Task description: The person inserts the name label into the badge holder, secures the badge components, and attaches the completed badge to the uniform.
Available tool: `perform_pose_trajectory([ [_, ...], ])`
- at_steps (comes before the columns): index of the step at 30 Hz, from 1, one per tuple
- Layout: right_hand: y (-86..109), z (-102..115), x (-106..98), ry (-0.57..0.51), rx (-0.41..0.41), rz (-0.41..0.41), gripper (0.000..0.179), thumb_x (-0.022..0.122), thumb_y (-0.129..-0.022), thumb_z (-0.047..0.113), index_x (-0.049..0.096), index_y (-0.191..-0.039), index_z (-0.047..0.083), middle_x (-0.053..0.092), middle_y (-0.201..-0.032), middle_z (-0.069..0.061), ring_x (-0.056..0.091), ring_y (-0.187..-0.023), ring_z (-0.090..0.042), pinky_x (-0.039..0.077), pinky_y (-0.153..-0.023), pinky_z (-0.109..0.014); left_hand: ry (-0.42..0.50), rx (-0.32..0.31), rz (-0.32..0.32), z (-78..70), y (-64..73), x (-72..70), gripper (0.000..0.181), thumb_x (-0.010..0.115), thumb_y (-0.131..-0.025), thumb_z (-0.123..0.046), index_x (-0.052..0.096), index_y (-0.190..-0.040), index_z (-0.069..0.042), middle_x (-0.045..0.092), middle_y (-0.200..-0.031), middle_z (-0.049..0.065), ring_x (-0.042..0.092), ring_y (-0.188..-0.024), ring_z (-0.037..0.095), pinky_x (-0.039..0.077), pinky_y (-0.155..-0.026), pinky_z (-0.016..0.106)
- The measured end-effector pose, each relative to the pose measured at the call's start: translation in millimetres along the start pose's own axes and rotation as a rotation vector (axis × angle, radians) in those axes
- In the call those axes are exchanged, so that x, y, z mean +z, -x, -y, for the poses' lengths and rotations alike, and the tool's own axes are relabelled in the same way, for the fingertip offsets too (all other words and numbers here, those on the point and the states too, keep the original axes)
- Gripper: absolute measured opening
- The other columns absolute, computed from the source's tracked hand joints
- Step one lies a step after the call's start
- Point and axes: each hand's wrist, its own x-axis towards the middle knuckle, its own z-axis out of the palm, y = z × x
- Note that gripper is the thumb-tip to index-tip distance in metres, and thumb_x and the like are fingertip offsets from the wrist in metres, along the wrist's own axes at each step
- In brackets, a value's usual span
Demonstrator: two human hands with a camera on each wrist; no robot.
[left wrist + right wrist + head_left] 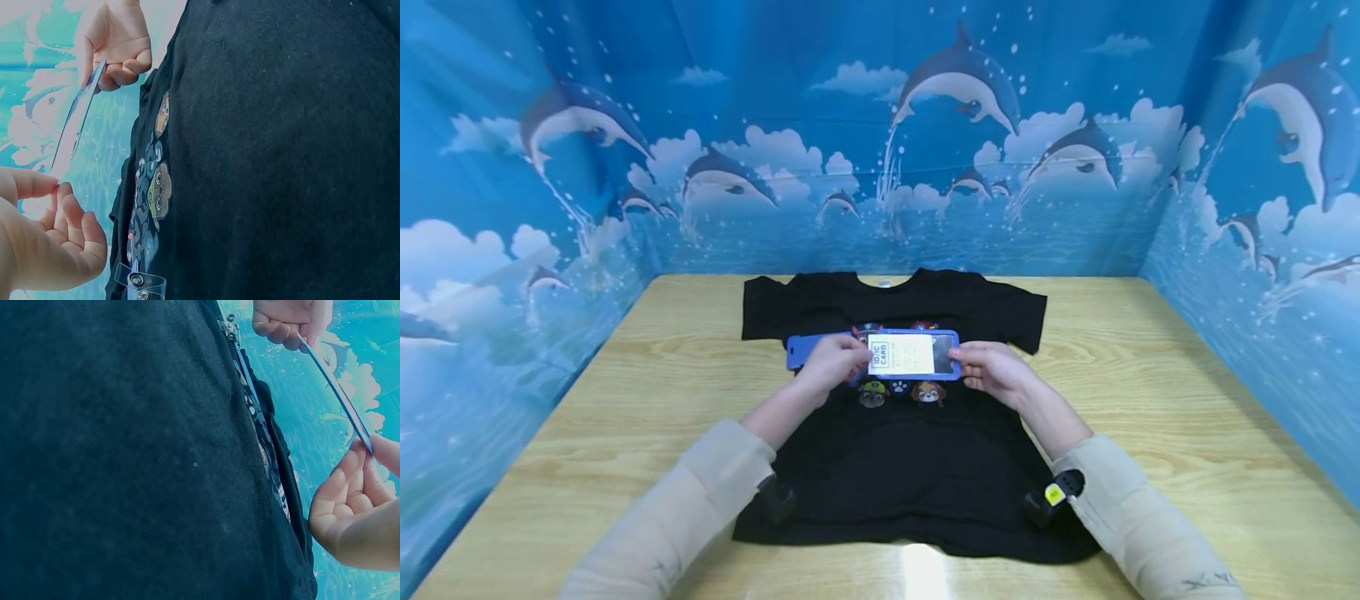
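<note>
Left hand: you pinch the white card
Right hand: you pinch the blue holder
Black shirt: spread beneath both

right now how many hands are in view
2: the left hand pinches the left end of the white card, the right hand the right end of the blue holder.

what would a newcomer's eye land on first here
Probably the bright blue backdrop of leaping dolphins behind the table. Next, the black T-shirt spread out there, cartoon faces on its chest. Above it, the left hand pinches a white card; the right hand pinches a blue-rimmed holder.
</note>
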Motion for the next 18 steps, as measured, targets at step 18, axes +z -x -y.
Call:
perform_pose_trajectory([
  [18,-2.5,-0.6,3.8,0.001,0.005,0.021,0.007,0.055,-0.093,0.011,0.061,-0.091,0.009,0.061,-0.074,0.000,0.054,-0.064,-0.010,0.044,-0.065,-0.025,-0.023,-0.019,0.039,2.8,-2.5,3.8,0.016,0.061,-0.089,-0.020,0.063,-0.094,-0.004,0.058,-0.089,0.008,0.052,-0.075,0.017,0.045,-0.073,0.034],
])
